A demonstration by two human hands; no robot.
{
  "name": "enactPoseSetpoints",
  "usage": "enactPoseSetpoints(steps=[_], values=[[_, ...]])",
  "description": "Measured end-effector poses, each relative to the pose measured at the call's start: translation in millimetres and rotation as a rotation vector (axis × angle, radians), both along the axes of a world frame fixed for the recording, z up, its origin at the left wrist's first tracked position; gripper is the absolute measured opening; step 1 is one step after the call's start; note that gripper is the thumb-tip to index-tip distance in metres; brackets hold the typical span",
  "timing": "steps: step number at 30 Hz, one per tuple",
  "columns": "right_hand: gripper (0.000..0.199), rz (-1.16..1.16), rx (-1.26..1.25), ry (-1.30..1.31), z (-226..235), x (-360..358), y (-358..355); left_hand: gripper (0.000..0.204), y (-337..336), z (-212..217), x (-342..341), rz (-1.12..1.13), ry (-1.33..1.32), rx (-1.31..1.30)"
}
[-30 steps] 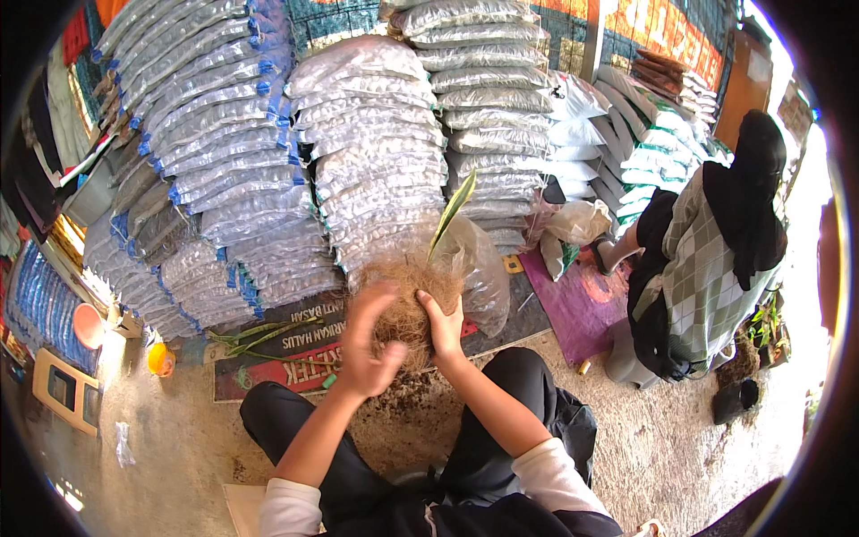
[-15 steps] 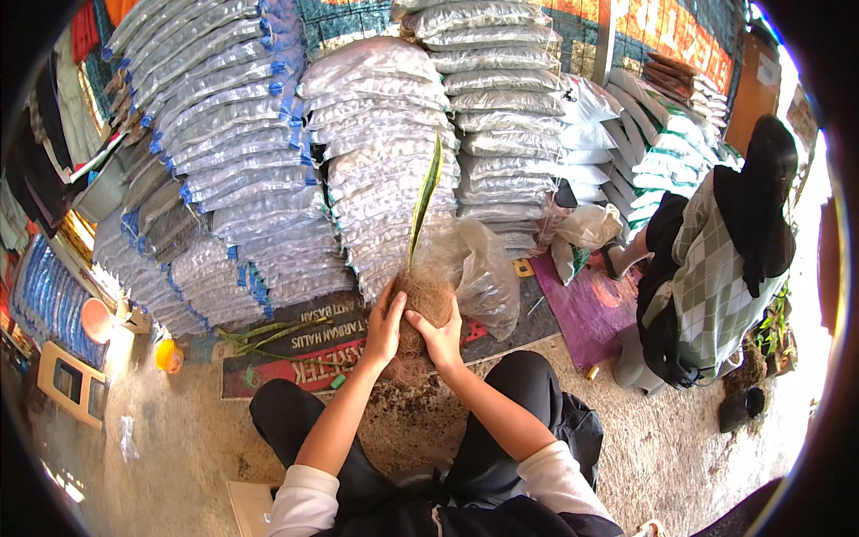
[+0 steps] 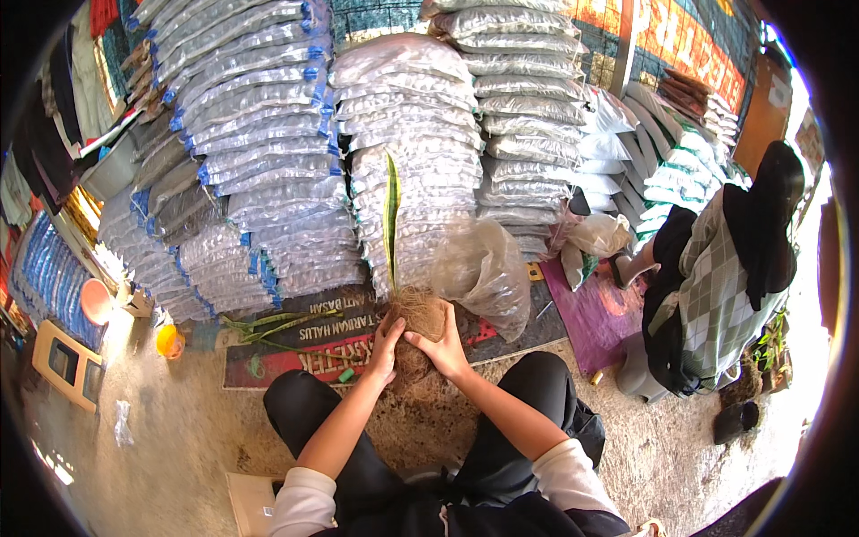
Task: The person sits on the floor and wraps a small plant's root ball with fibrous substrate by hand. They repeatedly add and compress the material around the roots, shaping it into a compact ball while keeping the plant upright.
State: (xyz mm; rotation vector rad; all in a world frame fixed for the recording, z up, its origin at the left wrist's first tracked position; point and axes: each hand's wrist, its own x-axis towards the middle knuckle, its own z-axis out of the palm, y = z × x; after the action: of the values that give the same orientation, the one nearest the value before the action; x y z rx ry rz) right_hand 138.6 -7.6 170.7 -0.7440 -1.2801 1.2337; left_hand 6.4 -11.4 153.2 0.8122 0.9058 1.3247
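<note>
Held out in front, over the near part of the mat: a fuzzy brown ball, with one tall leaf standing nearly straight up from its left side. Held on the left by the left hand, bent in close against the fuzz, thumb near the front. Held on the right by the right hand, cupped around the side, thumb laid across the front toward the other one. Cannot tell about the fingertips at the back, hidden by the ball.

Press in from both sides just the same, and softly, so as not to squash it flat. Turn a little, press, turn again. Tuck in the loose threads under the thumbs. Go easy near the foot of the leaf, so as not to snap or bend it. Work low, over the dark soil on the floor, for less mess. Mind the clear bag, puffed up just to the right. Leave alone the loose leaves, lying on the mat to the left.
</note>
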Motion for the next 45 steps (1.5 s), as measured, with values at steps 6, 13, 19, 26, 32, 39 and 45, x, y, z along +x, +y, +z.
enactPoseSetpoints(steps=[6,13,19,26,32,39,45], values=[[0.059,0.111,-0.074,-0.164,16.6,-5.9,2.9,0.068,-1.0,-12.0,-14.6,-0.077,-0.372,-0.23],[0.058,-0.054,0.203,-0.907,67.1,-7.0,8.2,0.055,-4.6,11.7,-21.9,-0.009,-0.549,-0.135],[0.057,-0.173,0.434,-0.908,90.3,-25.8,-19.7,0.048,7.1,22.9,-29.5,0.063,-0.662,-0.043],[0.038,-0.022,0.214,-0.565,66.1,-1.5,12.1,0.055,6.5,44.2,-32.6,0.173,-0.667,-0.176],[0.041,-0.046,0.27,-0.592,92.5,7.3,13.1,0.049,7.2,27.1,-36.2,0.181,-0.595,-0.117],[0.043,-0.004,0.392,-0.789,84.7,-32.8,22.8,0.044,4.4,5.5,-25.5,0.18,-0.513,-0.096],[0.058,0.128,0.59,-1.001,70.5,-41.8,26.5,0.049,-0.2,5.6,-29.4,0.066,-0.593,-0.12]])
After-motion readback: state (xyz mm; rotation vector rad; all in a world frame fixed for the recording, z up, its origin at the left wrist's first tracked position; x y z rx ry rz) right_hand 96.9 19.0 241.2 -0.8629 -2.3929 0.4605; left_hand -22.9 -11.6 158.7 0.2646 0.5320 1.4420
